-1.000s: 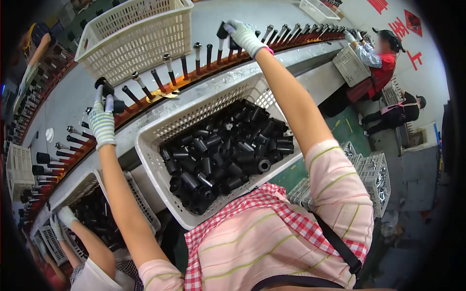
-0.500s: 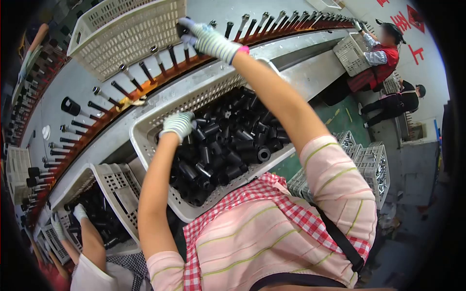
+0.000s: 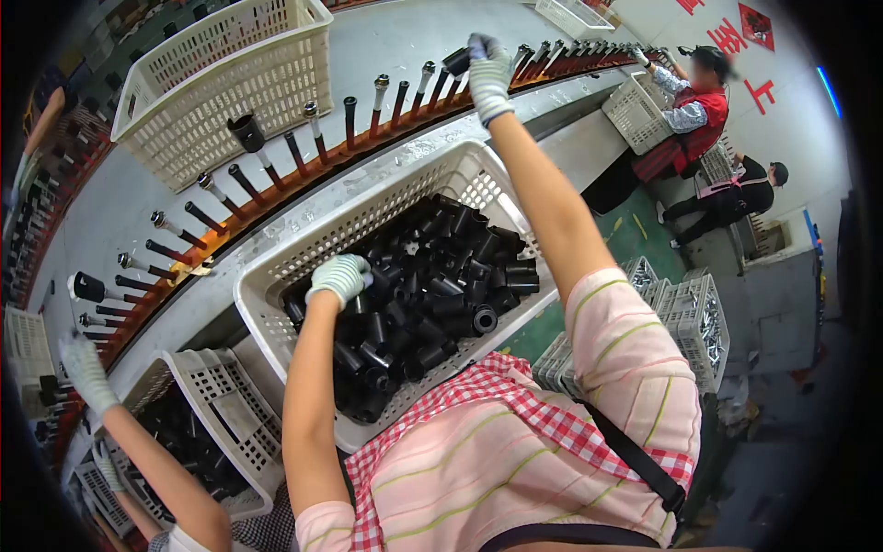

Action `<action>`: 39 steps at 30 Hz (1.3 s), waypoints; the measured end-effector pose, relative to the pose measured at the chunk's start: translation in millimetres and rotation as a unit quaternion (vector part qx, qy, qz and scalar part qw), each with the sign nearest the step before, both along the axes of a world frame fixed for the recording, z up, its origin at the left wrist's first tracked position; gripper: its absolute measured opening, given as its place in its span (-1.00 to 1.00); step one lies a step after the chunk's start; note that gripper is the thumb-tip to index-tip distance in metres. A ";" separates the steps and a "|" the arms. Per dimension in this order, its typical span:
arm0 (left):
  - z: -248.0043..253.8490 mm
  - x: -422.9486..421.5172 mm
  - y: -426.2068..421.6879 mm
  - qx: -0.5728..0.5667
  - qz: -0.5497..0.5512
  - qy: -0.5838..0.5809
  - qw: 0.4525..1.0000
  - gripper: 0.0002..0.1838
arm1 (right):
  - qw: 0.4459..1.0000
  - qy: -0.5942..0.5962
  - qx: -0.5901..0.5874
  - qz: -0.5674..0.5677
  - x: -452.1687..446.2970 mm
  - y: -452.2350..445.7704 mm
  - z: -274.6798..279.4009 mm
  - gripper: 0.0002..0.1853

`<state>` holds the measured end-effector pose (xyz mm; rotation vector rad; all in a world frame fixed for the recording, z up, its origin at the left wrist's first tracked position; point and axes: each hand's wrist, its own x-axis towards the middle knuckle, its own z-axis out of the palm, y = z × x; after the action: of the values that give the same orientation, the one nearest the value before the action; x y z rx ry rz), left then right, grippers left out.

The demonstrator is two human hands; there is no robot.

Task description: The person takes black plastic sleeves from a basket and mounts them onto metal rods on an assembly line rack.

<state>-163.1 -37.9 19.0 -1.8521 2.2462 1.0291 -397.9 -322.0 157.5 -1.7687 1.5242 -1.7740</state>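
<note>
My right hand (image 3: pixel 489 75), in a striped knit glove, is closed round a black cylindrical sleeve (image 3: pixel 456 62) above the row of upright posts (image 3: pixel 377 103) on the line. My left hand (image 3: pixel 339 279), gloved alike, reaches into a white plastic crate (image 3: pixel 262 313) in front of me. Its fingers are curled at the heap of black sleeves (image 3: pixel 432 317); what lies between them is hidden. Left of my right hand, a wide black sleeve (image 3: pixel 246 132) sits tilted on one of the posts. Another capped post (image 3: pixel 87 286) stands farther down the line.
A tall white crate (image 3: pixel 239 92) stands behind the posts. At lower left a co-worker's gloved hand (image 3: pixel 89 373) is by the line, beside another crate (image 3: pixel 216 386) of black parts. Stacked crates (image 3: pixel 694 317) hold metal parts at right. A person in a red vest (image 3: pixel 708 124) works farther along.
The posts have shifted left along the line, and a black sleeve now sits on one. My right hand has moved right, holding a sleeve. The co-worker's hand has moved from crate to line.
</note>
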 end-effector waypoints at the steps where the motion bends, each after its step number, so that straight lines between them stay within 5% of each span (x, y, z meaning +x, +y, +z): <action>1: 15.1 7.3 -2.3 -0.005 0.048 0.082 0.995 -0.66 | 1.000 0.008 0.015 -0.010 -5.3 -7.3 7.1 -0.71; 2: 16.4 18.4 -3.1 -0.066 0.076 0.201 0.974 -0.64 | 0.996 0.081 0.010 -0.047 -16.9 -27.4 3.2 -0.71; 4: 58.2 30.3 7.4 0.023 0.248 0.397 0.883 -0.63 | 0.980 0.176 0.005 -0.093 -28.5 -52.6 5.0 -0.71; 7: 59.2 52.8 19.1 -0.040 0.383 0.609 0.694 -0.65 | 0.976 0.201 0.017 -0.087 -18.0 -66.1 12.1 -0.72; 11: 54.7 73.2 15.4 -0.087 0.458 0.754 0.462 -0.58 | 0.940 0.340 0.038 -0.012 17.0 -66.6 -10.3 -0.75; 15: 25.3 93.9 2.5 -0.121 0.473 0.805 0.336 -0.44 | 0.856 0.500 -0.078 0.106 36.4 -53.5 -11.6 -0.81; 16: 19.3 96.0 3.6 -0.157 0.367 0.853 0.336 -0.49 | 0.856 0.491 -0.104 0.125 35.4 -55.3 -15.3 -0.82; 17: 15.5 105.5 -4.6 -0.073 0.511 0.811 0.277 -0.54 | 0.856 0.480 -0.127 0.145 35.6 -53.7 -22.9 -0.82; 18: 6.1 107.2 -9.3 -0.118 0.525 0.793 0.287 -0.56 | 0.865 0.478 -0.062 0.142 40.5 -48.2 -25.8 -0.82; 19: -2.0 108.8 -12.1 -0.165 0.536 0.773 0.296 -0.57 | 0.872 0.344 -0.210 0.279 46.2 -11.1 -12.8 -0.86; 21: 2.5 113.5 -13.3 -0.130 0.542 0.786 0.268 -0.62 | 0.889 0.393 0.001 0.236 58.5 -1.1 -11.9 -0.77; 22: -2.8 122.0 -13.4 -0.083 0.455 0.850 0.253 -0.66 | 0.887 0.395 -0.004 0.240 65.7 12.6 -3.6 -0.77; 23: -11.2 128.5 -12.9 -0.034 0.364 0.900 0.236 -0.69 | 0.866 0.448 -0.134 0.176 72.2 27.4 -3.2 -0.79; 24: 2.4 122.6 -11.5 -0.026 0.393 0.893 0.219 -0.71 | 0.825 0.491 -0.261 0.107 78.9 45.1 -4.1 -0.79; 26: 14.3 114.5 -10.8 -0.049 0.430 0.876 0.211 -0.71 | 0.846 0.398 -0.279 0.218 95.9 99.2 -17.9 -0.74; 27: 15.5 113.8 -9.2 -0.068 0.468 0.856 0.208 -0.70 | 0.822 0.428 -0.201 0.318 109.2 142.7 -23.8 -0.72; 28: 6.8 121.1 -9.7 -0.018 0.383 0.897 0.219 -0.77 | 0.777 0.430 -0.160 0.431 116.6 169.8 -44.0 -0.84; 30: 6.0 119.7 -10.4 -0.032 0.412 0.883 0.224 -0.77 | 0.565 0.615 0.006 0.550 132.5 232.6 -65.9 -0.88; 31: 7.8 119.2 -10.3 -0.047 0.438 0.868 0.229 -0.78 | 0.603 0.502 -0.095 0.613 115.6 238.5 -117.7 -0.73; 35: 17.0 117.7 -8.3 -0.027 0.398 0.892 0.212 -0.73 | 0.590 0.660 0.064 0.460 116.8 240.0 -192.3 -0.51; 39: 24.2 116.6 -7.6 -0.018 0.421 0.884 0.202 -0.70 | 0.556 0.686 0.021 0.468 121.3 228.5 -206.6 -0.53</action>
<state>-46.5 -45.4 43.2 0.2870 0.1623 -1.2838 -276.6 -93.5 -49.1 -3.1025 0.2869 0.4297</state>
